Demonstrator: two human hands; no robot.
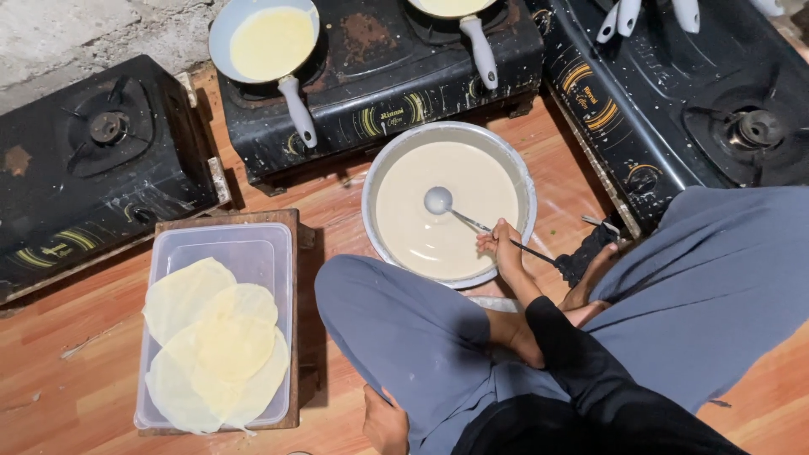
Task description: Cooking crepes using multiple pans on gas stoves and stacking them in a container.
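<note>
Right hand (503, 244) fingers pinch the ladle (438, 200) handle; its cup sits in batter, ahead of the fingertips, inside the basin (381, 168). Left hand (385, 421) rests loosely curled on the knee. Risk: a tilted ladle drips batter over the rim.
</note>
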